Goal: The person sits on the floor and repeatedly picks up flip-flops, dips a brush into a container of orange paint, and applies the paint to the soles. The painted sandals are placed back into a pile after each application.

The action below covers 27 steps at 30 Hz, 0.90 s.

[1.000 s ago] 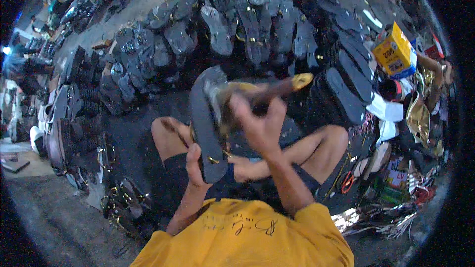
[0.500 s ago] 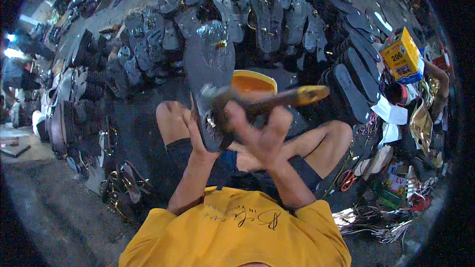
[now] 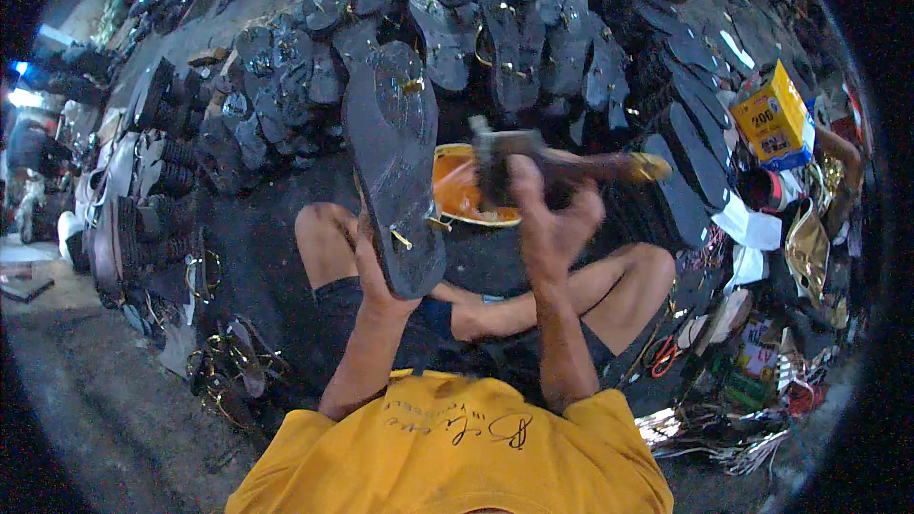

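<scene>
A long black sandal sole (image 3: 395, 167) stands nearly upright before me, glossy along its upper part, with small gold-coloured pieces at its toe and heel ends. My left hand (image 3: 373, 266) grips it from the left and below; part of the fingers is hidden behind it. To its right, my right hand (image 3: 557, 224) is closed round the handle of a hammer (image 3: 586, 167), blurred by motion. The hammer's metal head is apart from the sole, and the yellow handle end sticks out to the right. Behind them is an orange bowl (image 3: 455, 186), partly covered by the sole and hammer.
Rows of black sandals (image 3: 514, 57) curve round the far side. Stacked soles (image 3: 695, 152) lie at the right, near a yellow box (image 3: 771, 114). Orange-handled scissors (image 3: 664, 354) and a heap of pale strips (image 3: 743, 443) are at the near right. More footwear (image 3: 157, 200) lines the left.
The hammer and my right hand have moved right, away from the sole's lower part. The sole has shifted slightly left, showing a gold-coloured piece near its heel end.
</scene>
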Motion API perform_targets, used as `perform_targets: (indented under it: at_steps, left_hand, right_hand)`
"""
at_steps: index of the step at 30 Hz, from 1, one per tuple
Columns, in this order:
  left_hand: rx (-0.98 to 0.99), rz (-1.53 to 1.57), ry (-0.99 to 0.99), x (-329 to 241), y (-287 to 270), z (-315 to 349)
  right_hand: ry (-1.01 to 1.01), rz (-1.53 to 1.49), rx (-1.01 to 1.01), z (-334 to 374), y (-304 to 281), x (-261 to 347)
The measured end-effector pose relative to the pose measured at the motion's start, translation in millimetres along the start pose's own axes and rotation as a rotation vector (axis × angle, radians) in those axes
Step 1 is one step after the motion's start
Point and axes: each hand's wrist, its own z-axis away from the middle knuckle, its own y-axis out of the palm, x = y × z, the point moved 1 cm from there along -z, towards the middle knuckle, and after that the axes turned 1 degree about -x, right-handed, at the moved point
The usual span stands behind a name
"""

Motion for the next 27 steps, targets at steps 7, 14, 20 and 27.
perform_targets:
  at_steps: [7, 14, 20, 27]
  left_hand:
    - [-0.465, -0.34, 0.345, -90, 33, -55]
    - [-0.281, -0.937, 0.492, -392, -18, -240]
    - [-0.55, -1.042, 0.007, -339, -162, -381]
    - [-0.512, -1.307, 0.157, -283, -164, -417]
  right_hand:
    - [0.018, 0.098, 0.247, 80, -14, -11]
    - [0.299, 0.537, -0.099, 5, -63, -40]
    - [0.342, 0.761, -0.156, 26, -53, -70]
    - [0.418, 0.795, -0.048, -6, -41, -56]
